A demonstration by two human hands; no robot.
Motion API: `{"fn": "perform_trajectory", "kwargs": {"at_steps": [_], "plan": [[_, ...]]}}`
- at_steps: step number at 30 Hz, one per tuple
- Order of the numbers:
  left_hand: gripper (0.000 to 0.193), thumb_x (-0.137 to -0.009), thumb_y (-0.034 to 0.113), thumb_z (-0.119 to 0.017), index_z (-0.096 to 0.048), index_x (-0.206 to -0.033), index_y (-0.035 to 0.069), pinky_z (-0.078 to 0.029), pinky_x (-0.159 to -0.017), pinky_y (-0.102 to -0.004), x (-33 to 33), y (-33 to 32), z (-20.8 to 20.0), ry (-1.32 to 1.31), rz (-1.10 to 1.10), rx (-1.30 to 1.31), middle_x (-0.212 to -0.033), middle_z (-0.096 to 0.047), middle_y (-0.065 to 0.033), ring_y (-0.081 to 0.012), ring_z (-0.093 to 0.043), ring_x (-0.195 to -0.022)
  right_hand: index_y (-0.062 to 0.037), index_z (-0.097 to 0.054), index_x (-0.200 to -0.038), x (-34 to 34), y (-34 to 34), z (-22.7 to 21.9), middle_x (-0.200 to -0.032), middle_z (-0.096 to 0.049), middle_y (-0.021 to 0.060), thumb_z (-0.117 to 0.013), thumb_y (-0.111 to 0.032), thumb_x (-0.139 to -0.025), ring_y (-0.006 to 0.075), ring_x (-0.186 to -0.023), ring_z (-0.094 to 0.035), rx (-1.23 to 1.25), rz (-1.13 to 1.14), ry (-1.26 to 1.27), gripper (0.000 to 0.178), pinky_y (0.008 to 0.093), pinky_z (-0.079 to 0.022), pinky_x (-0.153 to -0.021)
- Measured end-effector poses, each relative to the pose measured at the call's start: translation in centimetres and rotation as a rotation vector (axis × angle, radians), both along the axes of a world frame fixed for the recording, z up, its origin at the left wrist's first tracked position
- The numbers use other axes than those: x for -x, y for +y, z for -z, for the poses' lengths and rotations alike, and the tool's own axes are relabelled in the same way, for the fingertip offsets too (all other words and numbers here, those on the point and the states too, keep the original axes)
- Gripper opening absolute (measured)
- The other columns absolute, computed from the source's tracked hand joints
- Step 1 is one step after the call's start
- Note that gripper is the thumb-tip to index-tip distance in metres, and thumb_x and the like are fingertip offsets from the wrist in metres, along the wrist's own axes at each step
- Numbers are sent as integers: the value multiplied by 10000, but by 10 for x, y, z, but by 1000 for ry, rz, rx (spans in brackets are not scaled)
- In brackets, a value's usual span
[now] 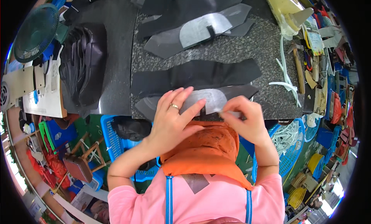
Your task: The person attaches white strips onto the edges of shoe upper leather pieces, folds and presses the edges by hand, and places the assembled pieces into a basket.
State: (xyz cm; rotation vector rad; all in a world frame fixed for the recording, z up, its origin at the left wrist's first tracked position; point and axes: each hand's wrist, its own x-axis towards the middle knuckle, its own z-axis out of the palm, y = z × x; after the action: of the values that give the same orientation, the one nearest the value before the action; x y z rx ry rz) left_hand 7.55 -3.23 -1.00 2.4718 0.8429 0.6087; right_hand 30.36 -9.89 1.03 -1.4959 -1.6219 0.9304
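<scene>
At the near edge of the speckled table [266,50] lies a dark grey cut piece [240,91] of flat, leather-like material. A light grey rounded patch [213,98] sits on its middle. My left hand [170,119], with a ring on one finger, rests spread over the piece and the patch's left side. At the patch's lower right edge, the fingertips of my right hand [249,119] are pinched together; what they grip is too small to make out. Just beyond lies a black strip [197,75]. Farther back, a similar piece [164,46] carries another light grey patch [201,28].
Dark curved pieces [83,65] are stacked at left, near a green fan [36,32]. White strips [285,75] and a hammer [298,65] lie at right, below a yellowish container [286,11]. Blue baskets [110,137] stand under the table edge. An orange apron [205,162] covers my front.
</scene>
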Motion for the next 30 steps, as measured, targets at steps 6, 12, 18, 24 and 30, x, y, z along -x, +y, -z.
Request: {"fn": "perform_trajectory", "kwargs": {"at_steps": [6,12,18,24,30], "plan": [[139,-792,15,-765,-686,-901,50,-505,-762,-322,23,-20,-4,-421,-268,548,-868,-685,-72,-215,-640,-855,-87,-645,-908,27,26,-1,-759,-660,80,-782,-154,-805,276,-643,-658,-26,-246,-118,185,378,-493,-545],[103,-775,15,-772,-682,-806,57,-449,-785,-336,41,15,36,-109,-579,40,-809,-649,-58,-226,-597,-827,-21,-652,-835,23,43,5,-732,-639,123,-754,-145,-833,277,-625,-655,119,-17,-174,161,340,-527,-551],[324,-737,68,-809,-685,-1036,96,-384,-949,-401,54,27,28,-20,-675,-86,-1136,-548,-110,-308,-516,-1071,-13,-649,-831,22,44,7,-731,-641,126,-736,-137,-847,289,-623,-661,165,-26,-247,151,347,-527,-550],[594,-715,86,-791,-638,-1288,54,-450,-1000,-440,50,-8,40,76,-217,-67,-1265,-545,-121,-343,-519,-1190,-7,-655,-837,16,58,-3,-731,-656,142,-718,-155,-861,318,-638,-662,304,-14,-187,163,369,-522,-557],[518,-734,179,-787,-656,-1224,75,-377,-1054,-580,30,-6,28,147,-216,-167,-1390,-532,-131,-371,-492,-1261,-48,-594,-786,15,59,14,-748,-662,123,-694,-285,-869,351,-700,-660,129,-51,-597,270,435,-519,-598]]}}
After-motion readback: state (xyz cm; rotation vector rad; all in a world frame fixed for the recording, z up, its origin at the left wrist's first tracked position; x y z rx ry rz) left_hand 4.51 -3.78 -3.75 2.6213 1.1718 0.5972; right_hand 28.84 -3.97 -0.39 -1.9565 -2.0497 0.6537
